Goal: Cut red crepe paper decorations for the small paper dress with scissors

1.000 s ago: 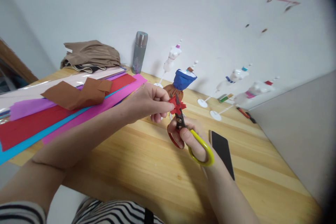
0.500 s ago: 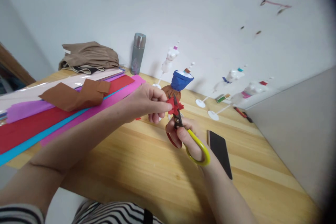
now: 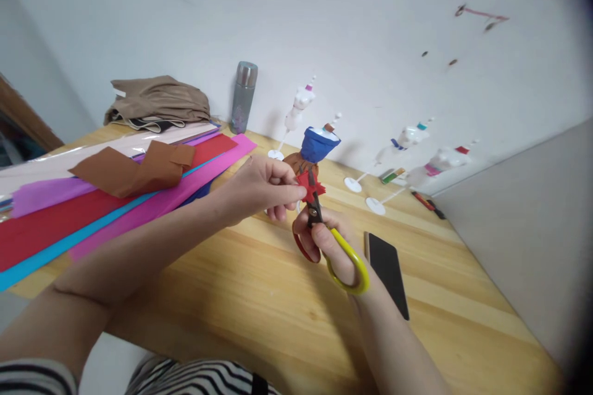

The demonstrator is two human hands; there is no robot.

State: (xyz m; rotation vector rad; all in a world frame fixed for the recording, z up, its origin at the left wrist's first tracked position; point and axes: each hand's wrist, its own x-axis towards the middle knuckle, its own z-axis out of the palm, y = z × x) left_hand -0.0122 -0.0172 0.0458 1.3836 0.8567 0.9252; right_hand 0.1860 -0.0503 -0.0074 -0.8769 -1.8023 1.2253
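Between the thumb and fingers of my left hand point(image 3: 271, 188) is pinched a small piece of red paper point(image 3: 317, 187) with jagged edges. My right hand point(image 3: 331, 237) grips scissors point(image 3: 354, 271) with yellow-and-red handles, fingers through the loops. Their dark blades point up and lie across the red piece; whether they bite into it I cannot tell. Just behind stands a small mannequin point(image 3: 328, 133) dressed in a blue top point(image 3: 319, 145) and a gathered brown skirt point(image 3: 296, 163), partly hidden by my left hand.
Coloured paper sheets point(image 3: 41, 231) and a brown piece point(image 3: 125, 173) spread at left, below folded brown cloth point(image 3: 162, 99). A flask point(image 3: 243, 99) stands at the wall. Several white mannequins point(image 3: 447, 156) are at the back. A phone point(image 3: 386, 268) lies right of my right hand.
My left hand has shifted slightly, and the red piece has turned a little against the blades. The right hand keeps its hold on the scissors, almost still. The view has tilted slightly.
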